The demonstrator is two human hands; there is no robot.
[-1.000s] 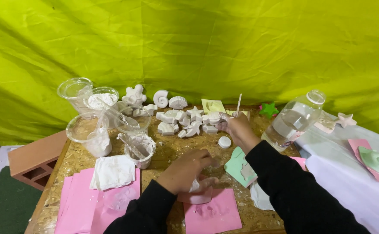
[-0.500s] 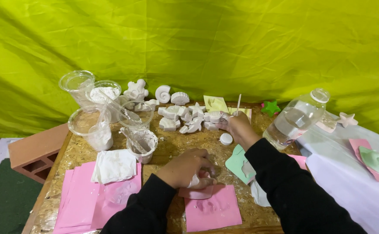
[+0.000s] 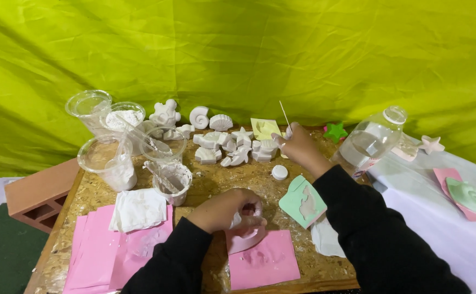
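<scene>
Pink rubbery mould [image 3: 244,239] bent under left hand [image 3: 224,209]

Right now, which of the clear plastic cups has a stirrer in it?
The cup nearest the left hand, beside the folded white cloth. A stirrer leans inside it; the cups behind hold powder or look empty.

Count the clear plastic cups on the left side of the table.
4, in a cluster: one empty cup at the back left, one with white powder beside it, one front left, and one holding a stirrer. A fifth may sit between them.
</scene>
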